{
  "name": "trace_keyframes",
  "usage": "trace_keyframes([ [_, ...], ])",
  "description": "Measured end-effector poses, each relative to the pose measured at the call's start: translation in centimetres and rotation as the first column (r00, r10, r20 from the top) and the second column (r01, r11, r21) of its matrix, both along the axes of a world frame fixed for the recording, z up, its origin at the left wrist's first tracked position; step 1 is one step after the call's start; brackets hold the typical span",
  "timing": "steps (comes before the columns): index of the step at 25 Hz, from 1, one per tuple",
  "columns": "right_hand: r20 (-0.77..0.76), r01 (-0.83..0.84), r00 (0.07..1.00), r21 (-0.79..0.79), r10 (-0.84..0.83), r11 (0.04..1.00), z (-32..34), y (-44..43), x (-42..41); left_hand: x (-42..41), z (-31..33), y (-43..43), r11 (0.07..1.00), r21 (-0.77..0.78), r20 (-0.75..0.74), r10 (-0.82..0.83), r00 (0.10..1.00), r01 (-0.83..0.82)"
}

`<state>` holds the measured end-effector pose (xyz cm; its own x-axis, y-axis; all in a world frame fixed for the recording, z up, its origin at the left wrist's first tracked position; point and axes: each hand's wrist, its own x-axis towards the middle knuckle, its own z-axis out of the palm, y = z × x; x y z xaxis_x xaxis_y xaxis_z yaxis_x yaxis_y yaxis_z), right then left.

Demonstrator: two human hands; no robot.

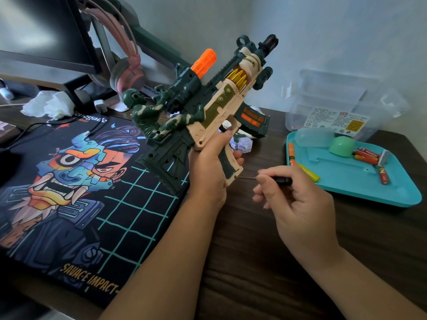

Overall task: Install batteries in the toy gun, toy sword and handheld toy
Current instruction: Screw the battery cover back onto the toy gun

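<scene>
Left hand [209, 165] gripping toy gun [208, 107] grip, right hand [298, 195] pinching screwdriver [265, 179] at its base

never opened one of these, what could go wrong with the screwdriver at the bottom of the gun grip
The thin screwdriver, pinched by the right hand, could slip off the toy gun into the left hand gripping it. The gun is held above the dark desk, so a loosened screw may fall and get lost.
</scene>
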<state>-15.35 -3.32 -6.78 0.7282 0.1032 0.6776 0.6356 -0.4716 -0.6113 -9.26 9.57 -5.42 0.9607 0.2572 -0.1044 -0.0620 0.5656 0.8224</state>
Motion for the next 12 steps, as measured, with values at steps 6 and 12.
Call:
trace_keyframes([
  [6, 0.069, -0.014, 0.998, -0.014, 0.015, 1.0, 0.53, 0.7, 0.42, -0.26, -0.12, -0.4, 0.998, 0.067, 0.02, 0.008, 1.0, -0.01],
  [12, -0.132, -0.155, 0.976, 0.117, 0.17, 0.981, 0.55, 0.35, -0.12, -0.32, 0.04, -0.32, 0.998, 0.065, 0.007, 0.012, 1.0, -0.012],
])
